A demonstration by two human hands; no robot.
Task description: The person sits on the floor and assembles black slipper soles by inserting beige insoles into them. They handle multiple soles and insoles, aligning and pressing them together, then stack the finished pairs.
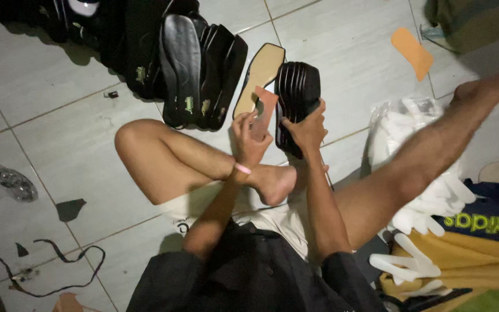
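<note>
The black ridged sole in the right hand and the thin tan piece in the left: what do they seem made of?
Black ridged sole: likely rubber or foam, matte, with moulded parallel ridges. Tan piece in the left hand: thin, flat, dull, probably leatherboard or synthetic lining; cannot tell for sure. The right hand grips the sole's lower end.

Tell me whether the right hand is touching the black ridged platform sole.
Touching. The head view shows the right hand gripping the black ridged platform sole, fingers wrapped over its lower edge, with no gap visible.
</note>
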